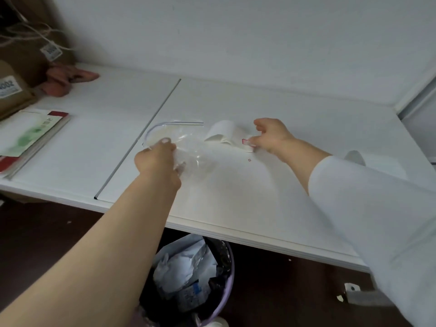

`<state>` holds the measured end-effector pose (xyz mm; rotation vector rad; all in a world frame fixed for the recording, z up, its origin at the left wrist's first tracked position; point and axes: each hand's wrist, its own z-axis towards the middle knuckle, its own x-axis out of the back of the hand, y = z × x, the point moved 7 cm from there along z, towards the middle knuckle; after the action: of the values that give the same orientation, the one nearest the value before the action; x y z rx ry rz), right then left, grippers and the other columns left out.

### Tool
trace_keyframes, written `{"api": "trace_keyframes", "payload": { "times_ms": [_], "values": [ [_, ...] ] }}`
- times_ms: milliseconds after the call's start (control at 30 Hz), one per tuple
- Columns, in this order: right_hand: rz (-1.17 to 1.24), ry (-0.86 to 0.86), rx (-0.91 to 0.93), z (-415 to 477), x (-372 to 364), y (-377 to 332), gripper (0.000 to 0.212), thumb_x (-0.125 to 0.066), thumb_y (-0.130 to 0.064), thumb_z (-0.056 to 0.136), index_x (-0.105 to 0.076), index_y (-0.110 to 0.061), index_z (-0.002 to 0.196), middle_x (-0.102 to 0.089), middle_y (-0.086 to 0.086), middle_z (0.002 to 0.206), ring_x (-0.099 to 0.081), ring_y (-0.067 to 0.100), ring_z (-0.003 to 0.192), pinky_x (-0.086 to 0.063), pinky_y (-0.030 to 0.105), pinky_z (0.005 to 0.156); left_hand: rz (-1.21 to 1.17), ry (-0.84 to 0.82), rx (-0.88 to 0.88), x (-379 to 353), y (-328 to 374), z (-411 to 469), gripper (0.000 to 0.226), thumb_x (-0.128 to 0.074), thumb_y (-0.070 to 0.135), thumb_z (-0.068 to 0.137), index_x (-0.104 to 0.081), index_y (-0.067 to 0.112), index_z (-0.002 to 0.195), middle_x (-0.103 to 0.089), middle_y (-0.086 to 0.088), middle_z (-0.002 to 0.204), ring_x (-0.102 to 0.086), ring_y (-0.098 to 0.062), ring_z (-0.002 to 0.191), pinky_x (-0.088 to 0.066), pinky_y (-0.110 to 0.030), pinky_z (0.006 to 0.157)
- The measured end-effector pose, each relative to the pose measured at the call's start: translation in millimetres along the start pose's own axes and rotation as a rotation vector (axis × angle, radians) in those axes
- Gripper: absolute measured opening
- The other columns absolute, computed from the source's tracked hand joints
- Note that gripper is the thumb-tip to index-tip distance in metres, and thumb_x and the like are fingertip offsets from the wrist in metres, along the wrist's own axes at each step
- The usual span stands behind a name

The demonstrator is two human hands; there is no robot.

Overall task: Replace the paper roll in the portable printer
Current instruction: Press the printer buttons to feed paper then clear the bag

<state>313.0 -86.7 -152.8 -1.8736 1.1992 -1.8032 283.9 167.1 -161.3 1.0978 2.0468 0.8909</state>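
Roll (220, 134), white, on table (236, 197): my right hand (271, 135) pinches its red-edged tab (246, 142) at four o'clock, probably to unseal it, my left hand (158, 161) grips the clear bag (174, 135) at nine o'clock, steadying it; printer unseen.

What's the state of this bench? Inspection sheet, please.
Surface: white table, with a dark seam strip between its panels.
Job's things: white paper roll lying mid-table; clear zip bag beside it; no printer identifiable.
Clutter: books, cardboard boxes and pink cloth at left; tiny red scrap.
Hands: left hand grips the bag; right hand pinches a red-edged tab by the roll.
Cables: nothing seen; only twine on a box.
Surroundings: white wall; waste bin holding crumpled paper, under the table edge.
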Motion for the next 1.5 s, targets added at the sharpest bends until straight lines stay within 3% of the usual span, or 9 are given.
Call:
{"api": "trace_keyframes", "payload": {
  "times_ms": [133, 300, 433, 567, 633, 767, 900, 1267, 1500],
  "values": [
    [-0.069, -0.086, -0.003, 6.9, -14.7, -6.2, 0.073, -0.067, -0.015, 0.081, -0.029, -0.010, 0.143, -0.043, 0.010, 0.141, -0.047, 0.025, 0.126, -0.039, 0.031, 0.101, 0.011, -0.010, 0.015, -3.5, -4.9, 6.4, 0.017, -0.054, 0.001, 0.084, -0.051, 0.010, 0.069, -0.051, -0.009, 0.071, -0.046, -0.024, 0.058, -0.049, -0.027, 0.053],
    [-0.234, -0.012, 0.020, -6.4, -14.0, -6.5, 0.056, -0.069, -0.005, 0.072, -0.053, -0.006, 0.125, -0.059, 0.010, 0.122, -0.059, 0.029, 0.110, -0.051, 0.037, 0.091, -0.018, -0.035, 0.004, 1.9, -10.6, 1.5, 0.026, -0.047, -0.007, 0.085, -0.051, 0.011, 0.066, -0.053, -0.006, 0.067, -0.046, -0.021, 0.053, -0.033, -0.010, 0.035],
    [0.293, 0.071, -0.088, -38.1, -3.3, 2.3, 0.023, -0.062, 0.009, 0.072, -0.063, 0.010, 0.095, -0.065, 0.023, 0.089, -0.063, 0.029, 0.075, -0.058, 0.051, 0.075, -0.093, -0.048, 0.033, 12.0, -18.8, -11.2, 0.024, -0.043, -0.012, 0.085, -0.057, 0.007, 0.091, -0.057, -0.013, 0.079, -0.050, -0.022, 0.059, -0.042, -0.024, 0.047],
    [0.942, 0.061, -0.139, -78.9, -5.2, -24.1, 0.012, -0.054, 0.007, 0.084, -0.060, -0.002, 0.080, -0.063, 0.016, 0.085, -0.060, 0.020, 0.069, -0.056, 0.030, 0.065, -0.093, -0.103, 0.063, 21.2, -24.9, -28.5, 0.035, -0.037, -0.003, 0.091, -0.050, 0.001, 0.124, -0.053, -0.022, 0.134, -0.060, -0.029, 0.104, -0.051, -0.028, 0.076],
    [1.050, -0.071, -0.141, -104.6, -20.0, -45.3, 0.016, -0.053, 0.007, 0.085, -0.059, -0.005, 0.078, -0.062, 0.013, 0.078, -0.060, 0.020, 0.067, -0.056, 0.031, 0.064, -0.090, -0.144, 0.064, 27.5, -25.1, -42.2, 0.036, -0.049, 0.004, 0.089, -0.050, -0.004, 0.124, -0.057, -0.017, 0.132, -0.062, -0.033, 0.089, -0.054, -0.029, 0.077],
    [0.691, -0.181, -0.126, -148.7, -53.9, -59.6, 0.016, -0.067, 0.000, 0.077, -0.065, -0.006, 0.092, -0.064, 0.007, 0.079, -0.058, 0.016, 0.062, -0.052, 0.022, 0.052, -0.019, -0.216, 0.011, 54.7, -21.8, -73.1, 0.026, -0.071, 0.027, 0.079, -0.065, 0.006, 0.094, -0.072, -0.012, 0.092, -0.068, -0.029, 0.082, -0.057, -0.038, 0.075],
    [0.377, -0.276, -0.025, -183.4, -87.0, -62.5, 0.019, -0.075, -0.006, 0.072, -0.068, -0.010, 0.089, -0.058, -0.007, 0.069, -0.055, 0.009, 0.065, -0.043, 0.014, 0.053, 0.117, -0.079, -0.017, 110.5, -35.5, -83.1, 0.020, -0.070, 0.007, 0.078, -0.064, 0.001, 0.095, -0.068, -0.010, 0.080, -0.065, -0.028, 0.068, -0.051, -0.031, 0.057],
    [0.049, -0.522, -0.129, -212.1, -166.7, 0.3, 0.041, -0.069, -0.001, 0.076, -0.056, -0.006, 0.115, -0.053, 0.007, 0.097, -0.056, 0.020, 0.060, -0.048, 0.025, 0.052, 0.306, -0.037, 0.325, 170.6, -124.6, -48.0, 0.049, -0.068, 0.000, 0.072, -0.048, -0.001, 0.117, -0.063, -0.027, 0.112, -0.064, -0.035, 0.086, -0.049, -0.037, 0.062],
    [0.017, -0.501, -0.200, -190.2, -197.3, 47.7, 0.042, -0.063, -0.006, 0.083, -0.048, -0.004, 0.122, -0.047, 0.012, 0.108, -0.056, 0.028, 0.093, -0.058, 0.043, 0.074, 0.444, -0.021, 0.394, 179.3, -150.7, -17.7, 0.067, -0.066, 0.022, 0.071, -0.046, 0.006, 0.133, -0.059, -0.014, 0.084, -0.057, -0.029, 0.067, -0.047, -0.030, 0.056]
  ]
}}
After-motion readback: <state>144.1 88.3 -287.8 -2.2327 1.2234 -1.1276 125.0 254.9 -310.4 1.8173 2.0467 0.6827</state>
